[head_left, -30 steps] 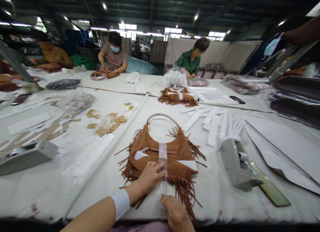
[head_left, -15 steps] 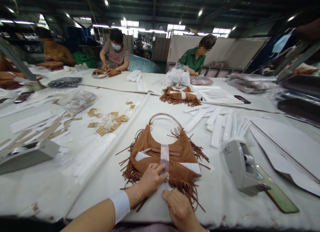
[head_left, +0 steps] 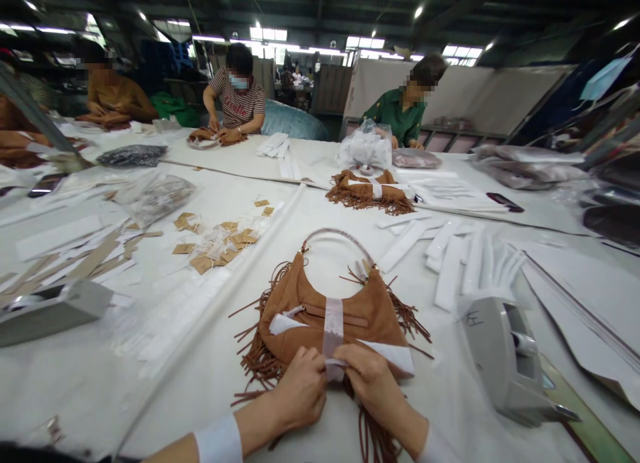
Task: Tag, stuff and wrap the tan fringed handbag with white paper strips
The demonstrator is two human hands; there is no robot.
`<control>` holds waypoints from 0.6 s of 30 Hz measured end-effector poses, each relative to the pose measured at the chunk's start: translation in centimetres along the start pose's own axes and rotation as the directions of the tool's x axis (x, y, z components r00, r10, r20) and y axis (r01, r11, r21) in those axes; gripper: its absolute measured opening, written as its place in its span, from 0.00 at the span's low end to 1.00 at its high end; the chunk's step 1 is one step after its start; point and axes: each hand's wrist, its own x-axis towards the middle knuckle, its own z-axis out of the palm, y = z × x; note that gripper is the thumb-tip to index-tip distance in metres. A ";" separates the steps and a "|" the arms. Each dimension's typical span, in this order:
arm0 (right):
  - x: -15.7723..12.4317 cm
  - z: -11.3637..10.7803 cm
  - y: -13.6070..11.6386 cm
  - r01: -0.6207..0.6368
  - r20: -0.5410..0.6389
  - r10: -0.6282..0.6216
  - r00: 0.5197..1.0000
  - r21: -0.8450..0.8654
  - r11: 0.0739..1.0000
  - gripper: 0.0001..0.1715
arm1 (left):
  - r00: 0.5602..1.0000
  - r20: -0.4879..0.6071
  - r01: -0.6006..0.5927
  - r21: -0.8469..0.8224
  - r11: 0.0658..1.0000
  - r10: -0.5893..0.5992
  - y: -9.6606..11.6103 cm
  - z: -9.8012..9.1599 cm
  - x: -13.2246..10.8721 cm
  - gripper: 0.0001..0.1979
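Note:
A brown fringed handbag [head_left: 300, 296] lies flat in front of me, its curved handle [head_left: 345, 234] pointing away. Down its middle runs a whitish translucent wrapping strip [head_left: 333, 316]. My left hand [head_left: 301, 390] is closed at the strip's near end, fingertips pinched together. From the other side my right hand [head_left: 373, 382] pinches the same end between thumb and fingers. White paper [head_left: 387, 354] shows along the bag's lower right, and another white piece [head_left: 285, 323] on its left. Brown fringe [head_left: 263, 346] spreads out on both sides.
Tape dispensers stand at right [head_left: 505, 363] and left [head_left: 55, 310]. Tan tags [head_left: 220, 246] and white strips [head_left: 450, 270] lie beyond the bag. A second fringed bag [head_left: 370, 191] sits farther off. Several people work across the table [head_left: 235, 196].
My left hand has come off the strip's front down to its near end. My right hand has moved up and now grips there too. The view has shifted slightly.

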 end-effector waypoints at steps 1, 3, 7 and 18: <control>0.4 -0.3 0.2 -0.040 0.010 0.039 0.999 0.017 0.999 0.14 | 0.998 -0.013 0.056 -0.034 0.998 -0.056 0.3 -0.2 0.0 0.09; 1.3 -0.7 0.6 -0.098 0.029 0.097 0.995 0.037 0.995 0.13 | 0.984 -0.032 0.170 -0.103 0.980 -0.174 0.8 -0.5 0.1 0.15; 2.8 -0.9 2.1 -0.127 0.035 0.125 0.992 0.044 0.991 0.13 | 0.945 -0.008 0.325 -0.106 0.940 -0.328 1.2 -0.3 1.3 0.14; 4.4 0.2 6.0 -0.252 -0.052 0.248 0.967 -0.098 0.963 0.12 | 0.929 -0.147 0.335 -0.051 0.941 -0.339 1.2 1.7 2.9 0.27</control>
